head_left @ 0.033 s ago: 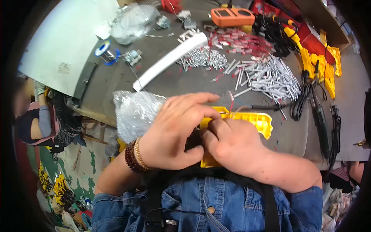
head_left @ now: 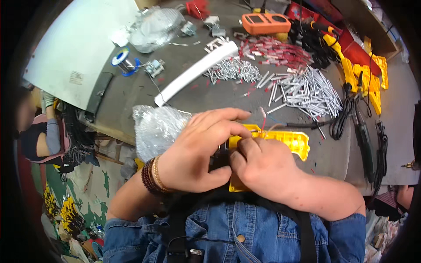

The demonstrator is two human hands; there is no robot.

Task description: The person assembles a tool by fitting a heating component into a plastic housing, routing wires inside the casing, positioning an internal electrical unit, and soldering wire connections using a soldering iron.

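A yellow plastic housing half (head_left: 291, 139), ribbed inside, lies in front of my body. My left hand (head_left: 195, 151) curves around its left end, thumb and index finger on either side and the other fingers reaching forward. Beneath that palm a dark part (head_left: 218, 154) shows only in a sliver. My right hand (head_left: 267, 166) bends over the middle of the housing, its fingers pinched close to my left index fingertip. What they pinch is hidden. Thin red and blue wires, with a small pale-tipped red lead (head_left: 263, 115), stick up just beyond the fingertips.
Bubble wrap (head_left: 158, 131) lies left of my hands. Beyond are a white strip (head_left: 197, 72), a solder spool (head_left: 125, 62), silvery tubes (head_left: 309, 94), red leads (head_left: 280, 52) and an orange meter (head_left: 265, 23). At right are yellow shells (head_left: 370, 83) and a cabled dark tool (head_left: 363, 144). Another person sits far left.
The bench and its items sit slightly lower and further right in the picture. Both hands keep nearly the same pose at the housing, my right fingers shifting only slightly.
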